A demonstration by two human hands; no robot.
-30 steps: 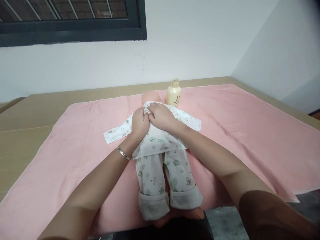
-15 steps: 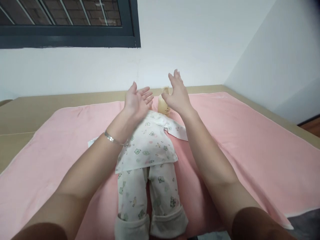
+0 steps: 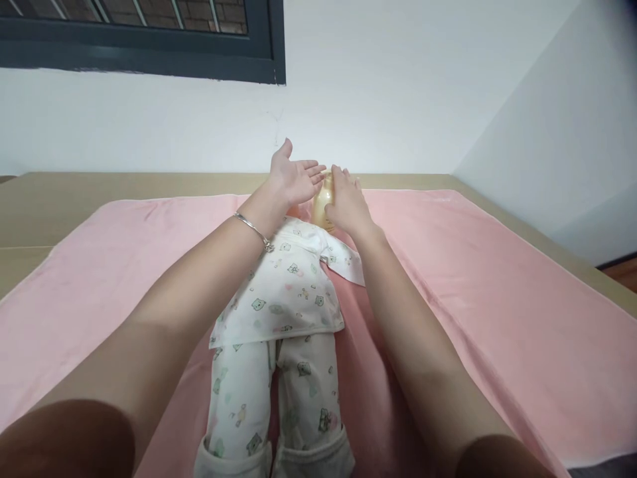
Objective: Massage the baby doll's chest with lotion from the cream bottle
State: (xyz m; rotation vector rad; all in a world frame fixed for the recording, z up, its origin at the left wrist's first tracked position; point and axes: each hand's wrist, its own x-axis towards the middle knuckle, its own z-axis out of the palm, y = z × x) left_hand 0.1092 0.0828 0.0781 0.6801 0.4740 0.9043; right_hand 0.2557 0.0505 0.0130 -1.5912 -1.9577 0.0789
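Note:
My left hand (image 3: 294,179) is held palm up with its fingers stretched out, and the fingertips come up beside the top of a pale yellow pump bottle (image 3: 322,206). On the right side of that bottle is my right hand (image 3: 349,204), with its fingers over the pump top and its thumb against the bottle's front; the pump head is mostly hidden. Below the hands lie a white baby top (image 3: 291,285) with a small animal print and matching trousers (image 3: 306,392) with turned-up cuffs. My left forearm covers part of the top.
A pink blanket (image 3: 497,318) spreads under the clothes over a tan surface (image 3: 44,206). At the back stands a white wall (image 3: 388,93) with a dark-framed window (image 3: 149,56) at the upper left. Another wall (image 3: 572,153) runs along the right.
My right hand has come down from above onto the pump bottle. My left hand has moved right, closer to the bottle, still palm up.

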